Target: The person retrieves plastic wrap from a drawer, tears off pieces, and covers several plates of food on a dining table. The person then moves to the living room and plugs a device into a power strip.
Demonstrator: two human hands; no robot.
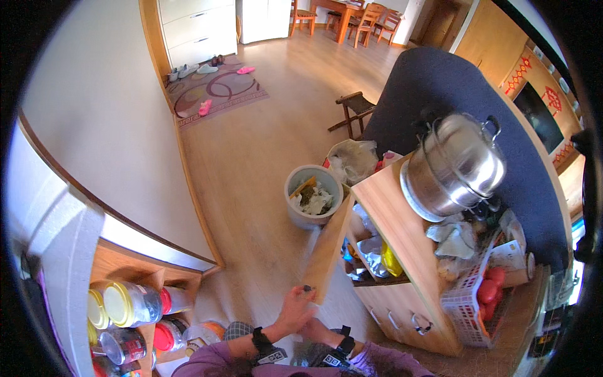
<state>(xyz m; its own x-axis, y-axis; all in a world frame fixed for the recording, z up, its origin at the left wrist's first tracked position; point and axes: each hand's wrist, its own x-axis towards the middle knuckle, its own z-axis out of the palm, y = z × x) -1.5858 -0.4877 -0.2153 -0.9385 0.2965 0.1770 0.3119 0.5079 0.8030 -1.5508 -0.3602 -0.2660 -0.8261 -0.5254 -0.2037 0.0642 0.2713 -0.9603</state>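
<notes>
My left hand is low in the middle, its fingers at the near end of a swung-out wooden cabinet door. A small dark piece shows at its fingertips; I cannot tell whether it is a knob or a held thing. Whether the fingers grip the door is unclear. Just below and to the right, my right hand overlaps the left in view, and its fingers are mostly hidden. Behind the door, the wooden cabinet shows shelves with foil-like packaging and a yellow package.
Beyond the door stands a white bin with scraps, beside a plastic bag. On the cabinet are a steel steamer pot and a plastic basket holding red items. Lidded jars fill the left shelves. A folding stool stands farther off.
</notes>
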